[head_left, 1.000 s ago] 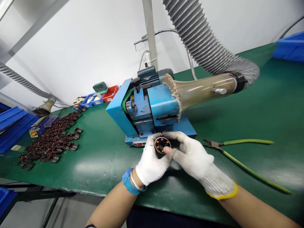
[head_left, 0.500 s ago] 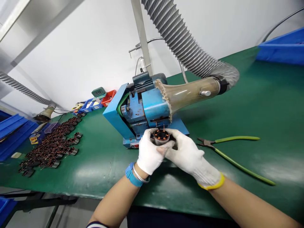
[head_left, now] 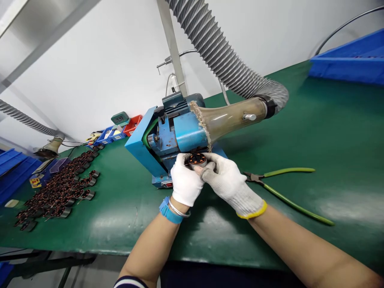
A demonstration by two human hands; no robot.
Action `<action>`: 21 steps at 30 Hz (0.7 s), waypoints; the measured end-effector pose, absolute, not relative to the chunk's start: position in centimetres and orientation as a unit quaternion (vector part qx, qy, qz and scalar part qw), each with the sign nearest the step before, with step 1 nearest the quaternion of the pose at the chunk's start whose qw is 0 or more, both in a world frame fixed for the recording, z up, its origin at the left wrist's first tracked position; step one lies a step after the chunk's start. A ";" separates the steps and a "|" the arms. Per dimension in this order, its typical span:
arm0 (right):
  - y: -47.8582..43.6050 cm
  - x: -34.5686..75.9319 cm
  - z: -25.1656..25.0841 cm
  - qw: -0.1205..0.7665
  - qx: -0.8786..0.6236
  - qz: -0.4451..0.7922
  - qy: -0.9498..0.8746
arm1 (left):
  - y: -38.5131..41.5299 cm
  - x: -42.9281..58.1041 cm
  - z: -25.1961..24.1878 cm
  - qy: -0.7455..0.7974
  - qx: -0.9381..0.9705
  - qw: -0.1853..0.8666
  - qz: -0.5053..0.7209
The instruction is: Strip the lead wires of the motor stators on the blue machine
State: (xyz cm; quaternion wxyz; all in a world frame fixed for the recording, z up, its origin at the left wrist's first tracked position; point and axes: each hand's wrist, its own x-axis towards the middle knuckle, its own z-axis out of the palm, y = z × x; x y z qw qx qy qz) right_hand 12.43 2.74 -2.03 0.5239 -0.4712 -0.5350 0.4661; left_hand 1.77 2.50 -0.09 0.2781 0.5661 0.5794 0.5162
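Observation:
A small round motor stator (head_left: 198, 159), black on top with copper windings and a grey metal rim, is held upright between both gloved hands. My left hand (head_left: 185, 182) closes on its left side, the thumb at the front. Fingers of my right hand (head_left: 225, 176) wrap its right side and front. The stator is right against the lower front of a blue belt-driven machine (head_left: 190, 134). Its lead wires cannot be made out there, and my hands cover the machine's lower front. To the right of my right hand lie green-handled cutting pliers (head_left: 255, 177), jaws towards the glove.
Many wound stators (head_left: 64, 184) lie in a heap on the left of the green table (head_left: 120, 216). A clear duct (head_left: 229, 118) joins the machine to a grey corrugated hose (head_left: 216, 48). A blue bin (head_left: 348, 70) stands far right; a red bin (head_left: 133, 125) is behind.
Both hands have moved the stator forward, up against the machine. The upright wire ends seen before are now hidden. My head view has shifted slightly to the right.

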 end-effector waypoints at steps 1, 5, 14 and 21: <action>2.7 12.4 -2.0 0.521 -0.473 0.465 -0.537 | 2.5 1.8 -0.1 0.580 0.568 0.274 0.515; 1.8 12.8 -1.8 0.520 -0.484 0.430 -0.558 | 1.5 1.8 -0.4 0.581 0.568 0.270 0.516; -0.5 14.1 -2.5 0.563 -0.361 0.322 -0.670 | -1.9 0.5 -2.1 0.548 0.587 0.244 0.545; 1.3 15.2 -2.2 0.580 -0.520 0.503 -0.375 | -1.4 0.9 -1.5 0.586 0.549 0.293 0.519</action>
